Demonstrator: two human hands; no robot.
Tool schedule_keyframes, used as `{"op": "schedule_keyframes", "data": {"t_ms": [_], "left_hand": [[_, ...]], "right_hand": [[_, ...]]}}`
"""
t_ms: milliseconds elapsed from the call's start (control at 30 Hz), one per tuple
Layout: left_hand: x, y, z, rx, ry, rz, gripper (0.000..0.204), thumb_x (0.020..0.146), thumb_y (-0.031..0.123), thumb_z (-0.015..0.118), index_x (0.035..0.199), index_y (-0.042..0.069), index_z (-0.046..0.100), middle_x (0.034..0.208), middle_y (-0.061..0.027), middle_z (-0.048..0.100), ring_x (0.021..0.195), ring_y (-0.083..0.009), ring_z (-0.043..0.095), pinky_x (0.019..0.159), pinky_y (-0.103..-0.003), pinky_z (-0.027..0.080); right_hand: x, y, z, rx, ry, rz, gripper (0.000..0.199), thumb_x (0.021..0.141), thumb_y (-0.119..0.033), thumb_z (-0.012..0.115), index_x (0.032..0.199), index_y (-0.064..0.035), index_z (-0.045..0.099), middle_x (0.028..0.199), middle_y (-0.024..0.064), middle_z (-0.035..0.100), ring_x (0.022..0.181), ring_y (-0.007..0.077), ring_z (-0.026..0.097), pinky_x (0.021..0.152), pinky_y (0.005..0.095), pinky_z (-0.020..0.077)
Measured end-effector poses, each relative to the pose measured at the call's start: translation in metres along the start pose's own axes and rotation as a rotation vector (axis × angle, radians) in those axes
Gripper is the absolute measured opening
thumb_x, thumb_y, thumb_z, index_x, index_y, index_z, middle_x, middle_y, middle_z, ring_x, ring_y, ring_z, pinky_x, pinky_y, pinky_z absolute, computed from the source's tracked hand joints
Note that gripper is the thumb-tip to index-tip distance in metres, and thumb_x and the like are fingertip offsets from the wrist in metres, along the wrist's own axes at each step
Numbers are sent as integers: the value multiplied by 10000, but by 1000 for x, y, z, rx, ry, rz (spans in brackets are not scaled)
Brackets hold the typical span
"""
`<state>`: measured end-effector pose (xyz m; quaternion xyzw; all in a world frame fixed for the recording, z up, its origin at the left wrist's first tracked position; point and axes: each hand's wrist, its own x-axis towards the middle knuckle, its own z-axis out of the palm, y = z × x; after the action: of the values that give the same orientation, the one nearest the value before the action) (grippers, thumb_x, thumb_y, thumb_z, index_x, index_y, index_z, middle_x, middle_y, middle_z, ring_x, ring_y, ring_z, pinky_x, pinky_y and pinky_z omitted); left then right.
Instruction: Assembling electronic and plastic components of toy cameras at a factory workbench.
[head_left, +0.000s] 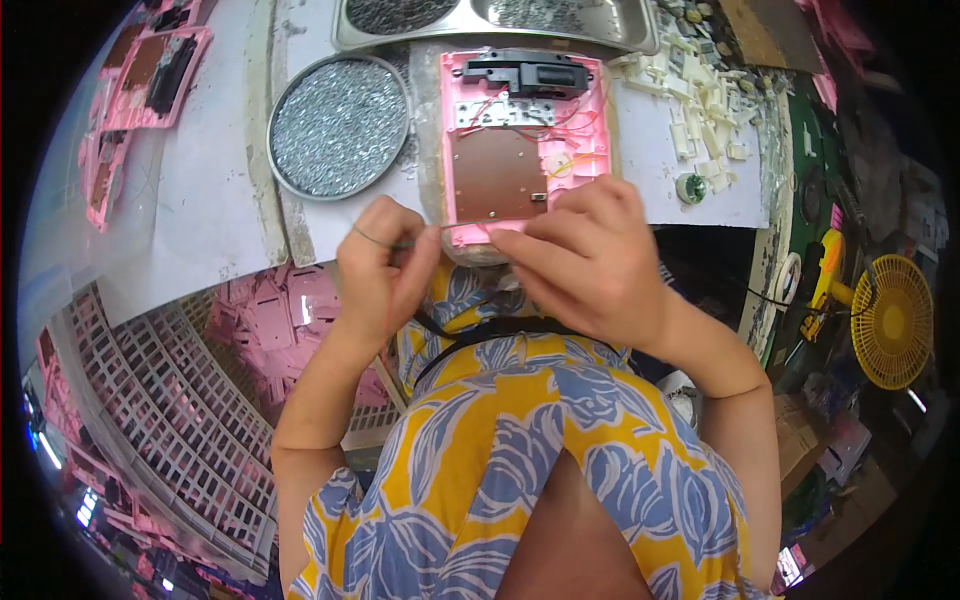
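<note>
My left hand (383, 265) is closed in a pinch on a thin wire (462, 226), part of which loops out past its fingers. The wire runs across to my right hand (592, 262), whose thumb and fingertips pinch together at its other end. Both hands are at the near edge of an open pink plastic housing (598, 120). Inside lie a brown circuit board (492, 175), a silver perforated plate (480, 114) and a black plastic part (530, 76) at the far end. Red and yellow wires run along the housing's right side.
Left of the housing stands a round dish (272, 140) of small metal screws. A metal tray (640, 40) lies beyond. Loose white plastic parts (700, 100) and a small spool (690, 188) sit right. Pink housings (160, 80), a grey crate (170, 400) and a yellow fan (892, 320) surround me.
</note>
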<state>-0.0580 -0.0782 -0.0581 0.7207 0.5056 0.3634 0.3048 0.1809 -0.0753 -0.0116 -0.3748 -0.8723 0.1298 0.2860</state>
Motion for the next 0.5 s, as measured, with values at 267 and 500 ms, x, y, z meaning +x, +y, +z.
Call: {"op": "schedule_keyframes", "data": {"t_ms": [267, 500], "left_hand": [[-39, 20, 4, 163, -418, 63, 142, 839, 117, 684, 942, 67, 601, 849, -122, 581, 759, -327, 632, 655, -428, 530], [21, 4, -14, -37, -350, 249, 220, 796, 102, 761, 982, 59, 651, 856, -121, 596, 750, -358, 607, 649, -413, 502]], "right_hand": [[9, -11, 48, -70, 12, 113, 237, 686, -221, 827, 844, -140, 669, 831, -9, 594, 811, 220, 540, 821, 415, 353], [14, -13, 29, -79, -137, 103, 295, 717, -242, 777, 953, -125, 644, 919, 47, 574, 917, 261, 535, 849, 450, 370]]}}
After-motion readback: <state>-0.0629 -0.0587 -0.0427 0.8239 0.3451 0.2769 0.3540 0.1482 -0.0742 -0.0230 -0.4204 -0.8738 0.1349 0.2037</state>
